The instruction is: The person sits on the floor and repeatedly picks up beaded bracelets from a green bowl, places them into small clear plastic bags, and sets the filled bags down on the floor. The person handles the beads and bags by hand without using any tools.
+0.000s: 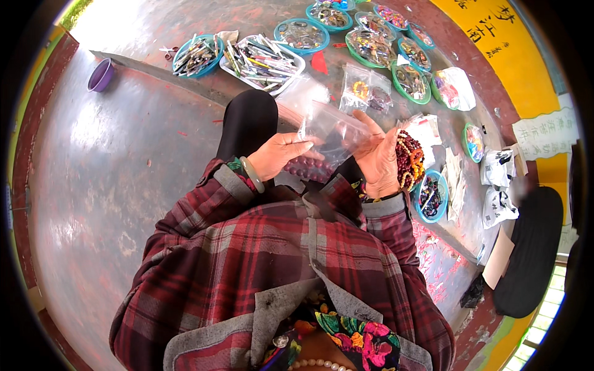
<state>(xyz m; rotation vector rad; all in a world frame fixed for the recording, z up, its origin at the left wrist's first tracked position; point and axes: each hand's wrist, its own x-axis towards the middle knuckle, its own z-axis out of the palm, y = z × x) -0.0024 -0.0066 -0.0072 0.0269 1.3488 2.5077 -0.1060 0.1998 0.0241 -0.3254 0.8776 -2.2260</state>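
In front of my chest is a clear zip bag [337,133], held up between both hands. Dark red beads [307,168] show low down against the bag; whether all of them are inside it I cannot tell. My left hand [272,156] pinches the bag's left side between thumb and fingers, a pale bangle on its wrist. At the other side, my right hand [378,162] grips the bag's right edge, its fingers partly behind the plastic. Just right of that hand lies a heap of bead strings [409,162] in dark red, yellow and orange.
A blue basket [431,196] of small dark pieces stands right of my right forearm. Ahead are a white tray [263,63] of pens, a blue basket [198,55] of pens, several round baskets of trinkets, and bagged beads [361,89]. A purple basin [100,75] sits far left.
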